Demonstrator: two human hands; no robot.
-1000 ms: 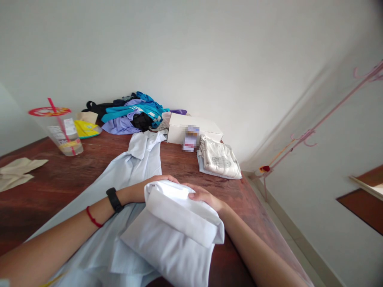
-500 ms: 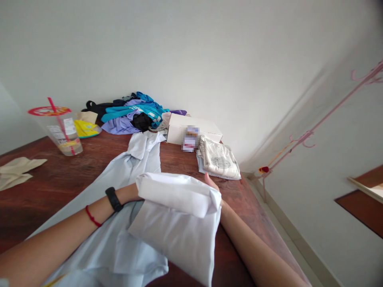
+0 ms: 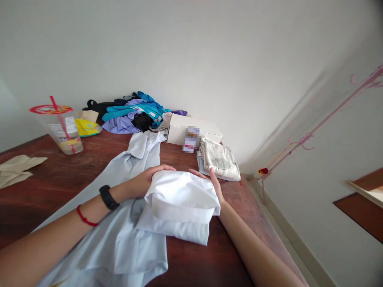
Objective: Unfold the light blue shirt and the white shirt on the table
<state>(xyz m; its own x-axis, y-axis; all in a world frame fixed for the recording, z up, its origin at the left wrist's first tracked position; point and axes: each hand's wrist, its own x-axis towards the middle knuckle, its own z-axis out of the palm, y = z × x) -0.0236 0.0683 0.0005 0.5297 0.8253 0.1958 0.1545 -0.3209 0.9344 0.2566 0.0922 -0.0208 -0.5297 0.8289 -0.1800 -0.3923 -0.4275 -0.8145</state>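
A folded white shirt (image 3: 182, 199) is between my two hands above the front middle of the wooden table, its collar-like band facing me. My left hand (image 3: 151, 177) grips its left side, with fingers reaching over the far edge. On the opposite side my right hand (image 3: 217, 187) holds it, thumb up; part of that palm is hidden by the cloth. Beneath my left forearm a pale grey-white garment (image 3: 119, 239) lies spread lengthwise, its collar end pointing away from me.
Behind stand a white box (image 3: 176, 131) and a folded cream garment stack (image 3: 221, 161). A heap of blue, purple and black clothes (image 3: 134, 111) lies against the wall. To the left are a plastic cup with straw (image 3: 67, 135), a yellow packet (image 3: 88, 127) and beige cloth pieces (image 3: 18, 169).
The white shirt's lower part has swung under, so the bundle looks shorter and flatter. My left hand has come up around its far left edge, fingers now visible.
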